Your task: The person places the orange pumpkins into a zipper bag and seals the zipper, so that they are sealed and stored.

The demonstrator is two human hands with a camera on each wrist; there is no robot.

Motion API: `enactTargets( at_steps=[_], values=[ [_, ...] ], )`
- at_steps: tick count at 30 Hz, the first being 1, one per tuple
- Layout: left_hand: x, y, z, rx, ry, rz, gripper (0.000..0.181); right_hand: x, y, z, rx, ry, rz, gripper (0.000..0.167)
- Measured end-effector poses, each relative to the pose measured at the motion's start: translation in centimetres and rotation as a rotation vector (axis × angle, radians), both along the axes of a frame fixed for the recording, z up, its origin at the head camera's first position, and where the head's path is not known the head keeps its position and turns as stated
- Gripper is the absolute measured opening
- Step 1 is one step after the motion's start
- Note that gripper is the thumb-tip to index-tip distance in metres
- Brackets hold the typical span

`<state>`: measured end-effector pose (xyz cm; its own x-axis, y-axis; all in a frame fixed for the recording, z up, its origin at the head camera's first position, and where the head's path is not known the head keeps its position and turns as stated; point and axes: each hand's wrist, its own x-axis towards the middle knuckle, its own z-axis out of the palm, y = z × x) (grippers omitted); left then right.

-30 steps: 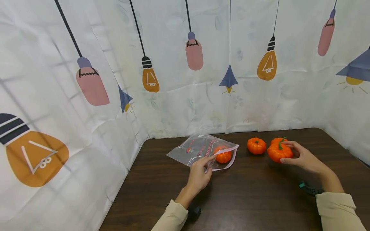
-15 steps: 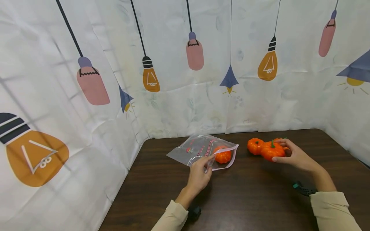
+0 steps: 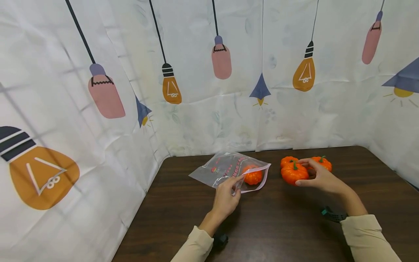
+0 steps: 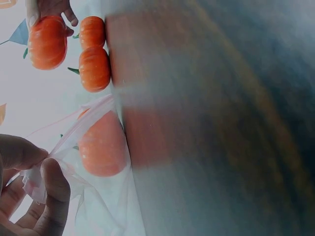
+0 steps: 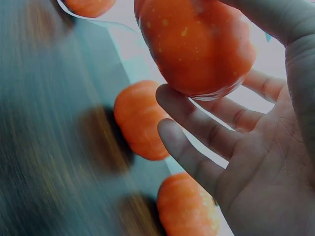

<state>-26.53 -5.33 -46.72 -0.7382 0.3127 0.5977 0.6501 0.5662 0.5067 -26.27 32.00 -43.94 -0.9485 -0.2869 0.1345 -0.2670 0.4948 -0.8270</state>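
My left hand (image 3: 226,198) pinches the pink-edged mouth of a clear zip bag (image 3: 220,169) between thumb and fingers, and the bag's opening faces right. Inside the bag, just behind the mouth, lies one small orange pumpkin (image 3: 253,178). To the right, my right hand (image 3: 322,177) grips another orange pumpkin (image 5: 197,49) with a green stem. The left wrist view shows this held pumpkin (image 4: 47,43) raised off the table. Two more pumpkins sit at the back: one (image 3: 288,160) partly hidden behind the held one, the other (image 3: 322,163) behind my right hand.
The dark wooden table (image 3: 262,225) runs back to a white curtain (image 3: 203,127) printed with lamps. A black object (image 3: 220,241) shows by the left wrist, and a dark band (image 3: 334,214) by the right wrist.
My right hand has carried its pumpkin leftward, from in front of the right pumpkin to in front of the left one. My left hand and the bag have stayed in place.
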Motion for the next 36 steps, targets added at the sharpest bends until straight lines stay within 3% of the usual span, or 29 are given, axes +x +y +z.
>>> enactTargets(
  at_steps=[12, 22, 29, 36],
  values=[
    [0.0, 0.1, -0.2, 0.008, -0.008, -0.008, 0.052, -0.6, -2.9, -0.5, 0.039, 0.035, 0.048, 0.070],
    [0.1, 0.1, -0.2, -0.005, -0.021, -0.014, 0.052, -1.5, -5.6, -2.0, -0.020, 0.007, 0.094, 0.074],
    [0.1, 0.2, -0.1, -0.005, -0.017, -0.017, 0.053, -1.6, -6.8, -2.4, 0.006, 0.010, 0.067, 0.076],
    [0.1, 0.3, -0.2, -0.002, 0.000, -0.026, 0.052, -1.5, -8.2, -2.6, 0.006, 0.000, 0.090, 0.073]
  ],
)
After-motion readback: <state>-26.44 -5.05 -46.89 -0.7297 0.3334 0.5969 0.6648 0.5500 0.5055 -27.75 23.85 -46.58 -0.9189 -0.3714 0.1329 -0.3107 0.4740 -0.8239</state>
